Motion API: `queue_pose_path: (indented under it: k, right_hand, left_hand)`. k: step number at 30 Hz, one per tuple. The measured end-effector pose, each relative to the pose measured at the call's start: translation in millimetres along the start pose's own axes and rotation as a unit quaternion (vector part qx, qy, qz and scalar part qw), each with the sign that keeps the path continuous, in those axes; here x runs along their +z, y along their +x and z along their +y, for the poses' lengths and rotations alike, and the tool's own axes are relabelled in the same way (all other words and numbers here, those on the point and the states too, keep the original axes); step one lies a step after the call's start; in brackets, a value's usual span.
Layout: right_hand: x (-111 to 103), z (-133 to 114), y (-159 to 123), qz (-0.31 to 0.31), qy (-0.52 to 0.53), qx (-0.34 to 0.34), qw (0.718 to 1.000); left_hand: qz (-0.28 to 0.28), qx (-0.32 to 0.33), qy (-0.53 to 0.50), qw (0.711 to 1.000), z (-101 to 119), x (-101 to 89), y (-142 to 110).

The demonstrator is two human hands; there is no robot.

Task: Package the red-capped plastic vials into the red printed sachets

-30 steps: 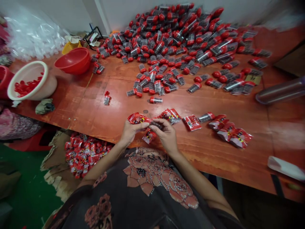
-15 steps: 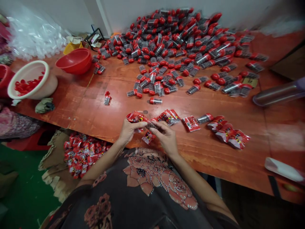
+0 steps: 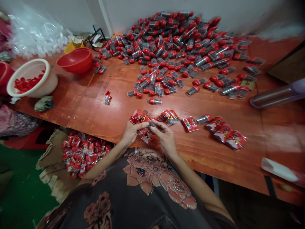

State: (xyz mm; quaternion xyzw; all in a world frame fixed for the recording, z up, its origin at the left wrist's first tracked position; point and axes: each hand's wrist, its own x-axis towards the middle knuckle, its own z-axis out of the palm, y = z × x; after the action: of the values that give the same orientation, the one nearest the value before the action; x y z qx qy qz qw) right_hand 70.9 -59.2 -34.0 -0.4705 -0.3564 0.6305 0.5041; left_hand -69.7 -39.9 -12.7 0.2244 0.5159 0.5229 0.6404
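My left hand is closed on a shiny red printed packet, gripped between thumb and fingers. Close against it, my right hand pinches a small clear tube with dark contents, whose end meets the packet near my left thumb. Whether the tube is inside the packet's opening I cannot tell. Beneath my hands lies another red packet. Just beyond my right fingers sit several overlapping red packets. A single red-capped tube rests on the table ahead of my hands.
A large heap of red-capped tubes covers the back of the table. At left stand a white bowl of red caps and a red bowl. Filled packets fill a carton below. More packets lie at right.
Both hands stay together at nearly the same place, with the packet turned slightly. The whole view has shifted a little; nothing was let go.
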Motion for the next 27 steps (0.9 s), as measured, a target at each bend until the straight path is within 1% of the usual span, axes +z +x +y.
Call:
queue_pose_path:
  k: [3,5,7,9,11,13,15,17,19,23,25,27]
  right_hand:
    - [-3,0,1,0.009,-0.029,-0.031,0.999]
    - [-8,-1,2,-0.005,-0.047,-0.037,0.998]
    - [-13,-1,2,-0.018,-0.069,-0.043,0.997]
    - [-15,-1,1,-0.006,-0.106,-0.07,0.992]
    - [-13,-1,-1,0.014,-0.139,-0.098,0.985]
    - [-10,0,-1,0.022,-0.123,-0.082,0.989]
    - [-7,1,0,0.017,-0.062,-0.026,0.998]
    - [-7,2,2,0.006,-0.015,0.017,1.0]
    - [-9,1,3,0.002,-0.018,0.022,1.0]
    - [-12,1,2,-0.017,-0.059,0.021,0.998]
    - [-12,3,2,-0.028,-0.055,0.028,0.998]
    - [-11,6,4,-0.033,-0.056,0.024,0.998]
  left_hand:
    - [0.0,-0.011,0.011,1.0,-2,-0.4,0]
    - [0.003,-0.01,0.01,1.0,-1,-1.7,1]
    - [0.019,-0.006,0.001,1.0,-1,-2.9,1]
    - [0.032,-0.009,-0.003,0.999,-2,-3.0,0]
    - [0.027,-0.016,-0.011,0.999,-6,-1.8,-2]
    - [0.015,-0.02,-0.02,0.999,-11,0.1,-4]
    - [-0.003,-0.028,-0.024,0.999,-15,1.3,-7]
    - [-0.018,-0.042,-0.021,0.999,-17,0.7,-7]
    - [-0.012,-0.044,-0.021,0.999,-16,-1.9,-6]
    - [0.048,-0.001,-0.036,0.998,-9,-7.5,0]
    - [0.055,0.005,-0.037,0.998,-6,-7.9,1]
    - [0.048,-0.003,-0.034,0.998,-7,-6.7,1]
